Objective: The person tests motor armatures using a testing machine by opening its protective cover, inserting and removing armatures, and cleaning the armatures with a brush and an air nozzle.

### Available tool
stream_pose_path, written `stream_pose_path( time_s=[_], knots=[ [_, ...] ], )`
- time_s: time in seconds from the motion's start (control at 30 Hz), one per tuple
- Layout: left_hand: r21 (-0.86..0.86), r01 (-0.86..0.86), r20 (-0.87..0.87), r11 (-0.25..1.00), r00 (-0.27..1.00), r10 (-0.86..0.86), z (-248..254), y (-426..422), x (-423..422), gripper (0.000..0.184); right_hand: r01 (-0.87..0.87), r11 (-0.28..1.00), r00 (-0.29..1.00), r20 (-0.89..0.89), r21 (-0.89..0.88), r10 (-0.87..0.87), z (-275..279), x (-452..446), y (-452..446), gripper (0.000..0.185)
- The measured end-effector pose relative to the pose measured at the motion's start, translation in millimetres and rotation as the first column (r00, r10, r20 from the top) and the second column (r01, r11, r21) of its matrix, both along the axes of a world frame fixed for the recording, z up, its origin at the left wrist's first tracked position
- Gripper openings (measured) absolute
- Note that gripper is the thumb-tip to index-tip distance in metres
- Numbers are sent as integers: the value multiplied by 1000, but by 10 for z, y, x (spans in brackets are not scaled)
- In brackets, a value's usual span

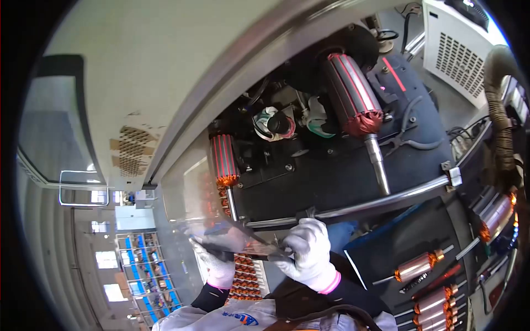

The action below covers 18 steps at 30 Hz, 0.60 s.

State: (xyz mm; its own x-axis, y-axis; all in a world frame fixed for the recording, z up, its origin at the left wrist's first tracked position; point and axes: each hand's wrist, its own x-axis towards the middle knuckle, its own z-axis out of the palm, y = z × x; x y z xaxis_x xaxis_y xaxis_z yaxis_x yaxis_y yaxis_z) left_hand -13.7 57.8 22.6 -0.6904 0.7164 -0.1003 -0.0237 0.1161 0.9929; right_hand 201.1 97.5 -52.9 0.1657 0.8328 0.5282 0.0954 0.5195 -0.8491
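Observation:
Both my hands wear white gloves with pink cuffs. My left hand (214, 266) is at the left end of a thin, see-through sheet (234, 238), its fingers closed on the edge. My right hand (308, 251) pinches the sheet's other end, close to the steel bar (353, 211) along the machine's front. Beyond my hands, a motor armature (223, 157) with red-striped slots and copper windings lies at the left of the black machine bed. A larger armature (353, 91) with a red-wrapped end is mounted at a dark round head, its shaft pointing toward me.
Pliers (414, 132) lie on the black machine bed (331, 182). On the dark mat at right are an armature (417, 267) and several more below it. Rows of copper-wound parts (245, 278) stand below my hands. A large machine housing (149, 66) fills the upper left.

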Motion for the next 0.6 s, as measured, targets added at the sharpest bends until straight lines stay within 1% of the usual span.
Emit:
stream_pose_path(
  time_s=[0.03, 0.07, 0.1, 0.13, 0.17, 0.27, 0.3, 0.4, 0.43, 0.53, 0.6],
  knots=[
    [0, -4, -20, 1000, 1000, 4, -23, 23, -5, 58, -4, 1000, 1000, -20, 0, 4, -16, -7, 3, 40],
    [-8, 19, -10, 1000, 1000, -19, -41, 48, -13, 53, -7, 1000, 1000, -27, -5, 7, -30, -14, -1, 40],
    [-15, 42, 3, 999, 999, -42, -51, 65, -19, 52, -11, 1000, 999, -32, -9, 11, -39, -21, -9, 41],
    [-22, 65, 17, 998, 998, -64, -59, 81, -23, 56, -15, 1000, 999, -36, -14, 14, -46, -31, -10, 41],
    [-23, 61, 3, 998, 998, -61, -74, 100, -15, 56, -18, 1000, 999, -49, -13, 17, -52, -41, -5, 41],
    [36, -20, 93, 999, 996, 16, -122, 151, 28, 59, -2, 1000, 998, -65, -8, 1, -61, -51, -3, 42],
    [35, -22, 88, 999, 996, 19, -110, 163, 33, 59, -4, 1000, 998, -70, -10, 4, -58, -41, 2, 42],
    [26, 151, 182, 988, 971, -153, -43, 197, 65, 59, -31, 1000, 999, -36, 1, 31, -51, -8, 22, 44],
    [27, 149, 179, 988, 972, -152, -52, 192, 22, 59, -33, 999, 999, -40, 2, 33, -57, -10, 27, 44],
    [89, 321, 129, 943, 935, -330, -168, 122, -260, 54, -49, 999, 998, -35, -5, 49, -73, -25, 20, 45],
    [99, 345, 118, 933, 927, -355, -222, 76, -392, 50, -49, 999, 998, -40, -6, 48, -78, -40, 17, 45]
  ],
)
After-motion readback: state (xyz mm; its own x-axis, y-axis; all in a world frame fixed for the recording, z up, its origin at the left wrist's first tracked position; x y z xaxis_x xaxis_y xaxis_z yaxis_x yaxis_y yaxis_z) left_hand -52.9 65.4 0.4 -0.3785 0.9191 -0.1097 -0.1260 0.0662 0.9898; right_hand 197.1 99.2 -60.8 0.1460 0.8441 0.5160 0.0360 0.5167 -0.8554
